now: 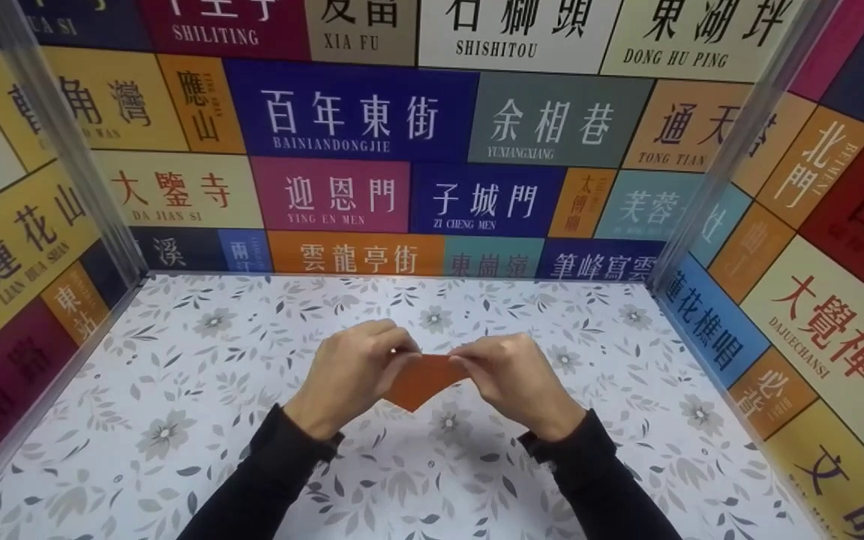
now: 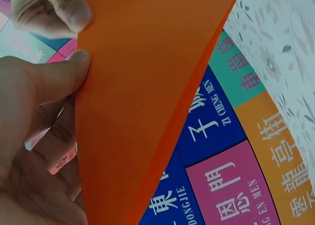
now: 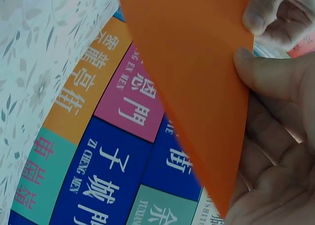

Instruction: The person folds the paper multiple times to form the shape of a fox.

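Both hands hold a folded sheet of orange paper (image 1: 428,381) up in front of the body, above the flowered surface. The left hand (image 1: 357,369) pinches its upper edge on the left, the right hand (image 1: 513,379) the same edge further right. A corner of the paper points down toward the surface between them. In the left wrist view the sheet (image 2: 138,77) has two layers showing along its slanted side. The left thumb (image 2: 64,77) lies flat on its face near the straight edge. Seen from the right wrist, the right thumb (image 3: 266,72) presses that edge close to the other hand's fingertips.
A white table surface (image 1: 207,435) with grey flowers and leaves lies under the hands. Panels of colored signs with printed characters (image 1: 349,112) stand behind and on both sides. Clear corner strips (image 1: 64,142) run up where the panels meet.
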Action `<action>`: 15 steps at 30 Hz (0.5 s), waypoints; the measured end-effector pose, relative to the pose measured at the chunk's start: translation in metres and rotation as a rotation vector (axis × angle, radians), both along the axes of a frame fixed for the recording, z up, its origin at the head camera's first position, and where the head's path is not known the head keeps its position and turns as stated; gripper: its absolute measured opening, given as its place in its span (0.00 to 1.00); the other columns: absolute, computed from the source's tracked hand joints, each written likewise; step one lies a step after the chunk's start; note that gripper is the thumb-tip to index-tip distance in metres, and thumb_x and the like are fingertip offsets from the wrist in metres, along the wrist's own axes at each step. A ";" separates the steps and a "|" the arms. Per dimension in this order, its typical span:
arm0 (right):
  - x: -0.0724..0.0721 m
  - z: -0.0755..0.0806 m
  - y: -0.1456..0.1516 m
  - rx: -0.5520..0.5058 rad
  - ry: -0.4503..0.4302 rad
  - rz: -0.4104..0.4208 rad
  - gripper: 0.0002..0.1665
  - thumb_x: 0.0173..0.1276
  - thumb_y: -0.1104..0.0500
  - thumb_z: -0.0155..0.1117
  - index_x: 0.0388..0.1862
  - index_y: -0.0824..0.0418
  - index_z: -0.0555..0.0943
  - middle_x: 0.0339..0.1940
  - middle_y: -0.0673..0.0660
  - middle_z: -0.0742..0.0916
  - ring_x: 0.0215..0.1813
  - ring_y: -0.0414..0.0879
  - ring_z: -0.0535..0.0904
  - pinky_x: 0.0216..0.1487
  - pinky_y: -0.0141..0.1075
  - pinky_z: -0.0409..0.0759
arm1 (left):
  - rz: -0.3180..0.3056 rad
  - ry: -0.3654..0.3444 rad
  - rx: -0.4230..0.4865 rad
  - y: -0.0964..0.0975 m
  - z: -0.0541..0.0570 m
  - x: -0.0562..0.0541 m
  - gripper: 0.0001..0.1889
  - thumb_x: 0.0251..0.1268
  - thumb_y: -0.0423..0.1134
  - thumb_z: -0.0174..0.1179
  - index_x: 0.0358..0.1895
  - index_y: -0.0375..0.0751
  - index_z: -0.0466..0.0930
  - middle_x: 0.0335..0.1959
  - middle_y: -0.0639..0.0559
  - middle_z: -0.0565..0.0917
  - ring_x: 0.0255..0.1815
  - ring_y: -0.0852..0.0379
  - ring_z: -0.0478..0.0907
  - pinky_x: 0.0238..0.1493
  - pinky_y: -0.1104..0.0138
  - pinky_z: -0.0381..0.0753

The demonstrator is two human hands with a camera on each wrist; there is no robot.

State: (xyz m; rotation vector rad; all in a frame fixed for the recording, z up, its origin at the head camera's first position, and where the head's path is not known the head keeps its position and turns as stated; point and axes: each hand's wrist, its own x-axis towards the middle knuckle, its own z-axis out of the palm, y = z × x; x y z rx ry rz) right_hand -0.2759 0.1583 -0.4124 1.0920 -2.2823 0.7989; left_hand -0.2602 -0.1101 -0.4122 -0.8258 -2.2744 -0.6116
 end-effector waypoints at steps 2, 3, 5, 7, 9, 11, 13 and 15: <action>-0.001 0.002 0.004 -0.015 -0.005 -0.009 0.04 0.78 0.66 0.80 0.47 0.61 0.98 0.41 0.56 1.00 0.41 0.47 0.99 0.44 0.36 0.97 | 0.011 0.001 0.005 -0.004 0.002 -0.001 0.04 0.74 0.40 0.82 0.43 0.51 0.96 0.37 0.58 0.94 0.37 0.57 0.92 0.40 0.63 0.94; -0.002 0.003 0.007 -0.021 -0.013 -0.011 0.04 0.79 0.66 0.80 0.47 0.61 0.99 0.42 0.56 1.00 0.42 0.47 0.99 0.45 0.37 0.97 | 0.014 0.002 0.008 -0.006 0.003 -0.002 0.04 0.74 0.40 0.82 0.43 0.51 0.95 0.37 0.58 0.94 0.37 0.57 0.92 0.40 0.63 0.94; -0.003 0.005 0.010 -0.026 -0.017 -0.018 0.04 0.79 0.65 0.80 0.48 0.61 0.99 0.42 0.56 1.00 0.43 0.47 0.99 0.46 0.37 0.98 | 0.019 -0.001 0.012 -0.009 0.005 -0.002 0.04 0.74 0.39 0.82 0.43 0.50 0.95 0.37 0.57 0.94 0.38 0.57 0.92 0.41 0.63 0.94; -0.005 0.007 0.014 -0.027 -0.017 -0.025 0.04 0.80 0.64 0.80 0.48 0.60 0.99 0.43 0.56 1.00 0.43 0.47 0.99 0.47 0.37 0.98 | 0.024 -0.007 0.018 -0.012 0.007 -0.003 0.04 0.74 0.39 0.82 0.43 0.50 0.95 0.38 0.57 0.94 0.38 0.57 0.92 0.41 0.63 0.94; -0.006 0.008 0.017 -0.031 -0.012 -0.034 0.04 0.79 0.64 0.80 0.48 0.60 0.99 0.43 0.55 1.00 0.43 0.47 0.99 0.47 0.38 0.98 | 0.026 -0.016 0.028 -0.015 0.008 -0.003 0.04 0.75 0.39 0.82 0.43 0.50 0.95 0.38 0.57 0.95 0.39 0.56 0.92 0.41 0.63 0.94; -0.008 0.009 0.020 -0.032 0.000 -0.045 0.04 0.78 0.65 0.81 0.48 0.60 0.99 0.43 0.55 1.00 0.42 0.46 0.99 0.47 0.38 0.97 | 0.025 -0.027 0.039 -0.018 0.010 -0.004 0.03 0.75 0.39 0.81 0.43 0.51 0.95 0.39 0.57 0.95 0.40 0.56 0.93 0.42 0.62 0.94; -0.008 0.011 0.022 -0.033 0.005 -0.052 0.05 0.77 0.65 0.82 0.48 0.60 0.99 0.43 0.55 1.00 0.42 0.46 0.99 0.47 0.37 0.97 | 0.022 -0.036 0.048 -0.020 0.011 -0.004 0.03 0.75 0.39 0.81 0.43 0.51 0.95 0.39 0.57 0.95 0.41 0.56 0.93 0.43 0.62 0.94; -0.009 0.012 0.024 -0.033 0.008 -0.057 0.04 0.77 0.65 0.82 0.47 0.60 0.99 0.42 0.55 1.00 0.42 0.46 0.99 0.47 0.37 0.97 | 0.018 -0.039 0.055 -0.021 0.011 -0.005 0.03 0.76 0.38 0.81 0.43 0.50 0.95 0.39 0.56 0.95 0.41 0.56 0.93 0.43 0.63 0.94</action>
